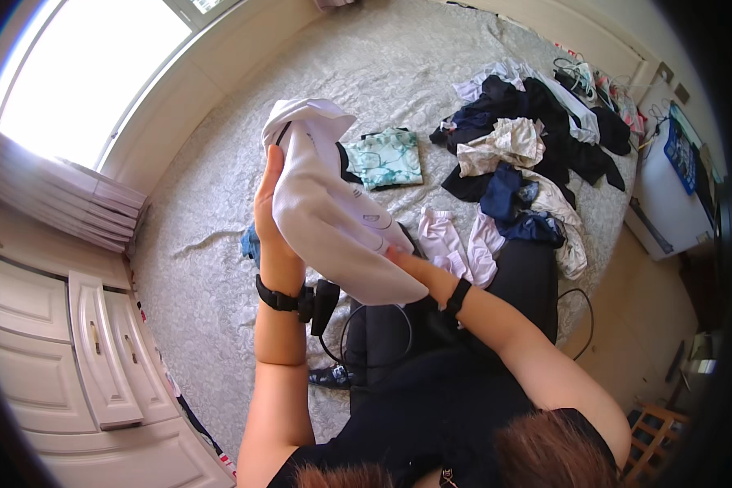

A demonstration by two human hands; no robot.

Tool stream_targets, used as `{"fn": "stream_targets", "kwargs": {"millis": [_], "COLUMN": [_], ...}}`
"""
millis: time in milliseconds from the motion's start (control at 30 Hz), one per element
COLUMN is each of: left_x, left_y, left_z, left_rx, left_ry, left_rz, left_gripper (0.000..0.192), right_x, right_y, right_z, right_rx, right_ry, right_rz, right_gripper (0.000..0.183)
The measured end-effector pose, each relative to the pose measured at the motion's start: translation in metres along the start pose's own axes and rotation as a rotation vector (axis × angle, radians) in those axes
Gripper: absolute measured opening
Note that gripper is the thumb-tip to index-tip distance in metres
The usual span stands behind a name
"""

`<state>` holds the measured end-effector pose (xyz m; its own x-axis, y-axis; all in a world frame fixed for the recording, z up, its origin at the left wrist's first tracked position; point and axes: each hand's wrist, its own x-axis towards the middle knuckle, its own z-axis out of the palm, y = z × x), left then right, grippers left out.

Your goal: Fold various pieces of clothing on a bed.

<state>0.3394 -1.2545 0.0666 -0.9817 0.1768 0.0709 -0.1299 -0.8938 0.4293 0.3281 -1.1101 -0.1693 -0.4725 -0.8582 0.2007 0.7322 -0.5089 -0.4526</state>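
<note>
A white cloth garment (323, 201) with small dark printed marks hangs bunched between both hands above the bed. My left hand (269, 204) grips its left side, with the thumb up and the other fingers hidden by the fabric. At the garment's lower right, my right hand (402, 259) is partly covered by the cloth and holds its edge. Behind the garment lies a folded green-and-white patterned cloth (390, 158) on top of dark fabric. Pale pink garments (442, 238) lie on the bed to the right.
A heap of dark, white and floral clothes (524, 116) covers the bed's far right. Blue denim-like cloth (251, 244) shows beside my left forearm. A black cable (590, 317) loops near my legs. White cabinets (43, 341) stand at left, and a white appliance (665, 189) at right.
</note>
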Motion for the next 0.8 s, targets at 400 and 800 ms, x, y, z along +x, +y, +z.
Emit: {"fn": "stream_targets", "kwargs": {"millis": [400, 800], "left_x": [0.006, 0.013], "left_y": [0.053, 0.076], "left_z": [-0.093, -0.109], "left_rx": [0.438, 1.033], "left_ry": [0.398, 0.577], "left_rz": [-0.071, 0.455], "left_gripper": [0.043, 0.024], "right_x": [-0.008, 0.002], "right_y": [-0.167, -0.255], "right_z": [-0.003, 0.032], "right_rx": [-0.098, -0.547], "right_ry": [0.426, 0.600], "right_rz": [0.424, -0.260], "right_gripper": [0.047, 0.037]}}
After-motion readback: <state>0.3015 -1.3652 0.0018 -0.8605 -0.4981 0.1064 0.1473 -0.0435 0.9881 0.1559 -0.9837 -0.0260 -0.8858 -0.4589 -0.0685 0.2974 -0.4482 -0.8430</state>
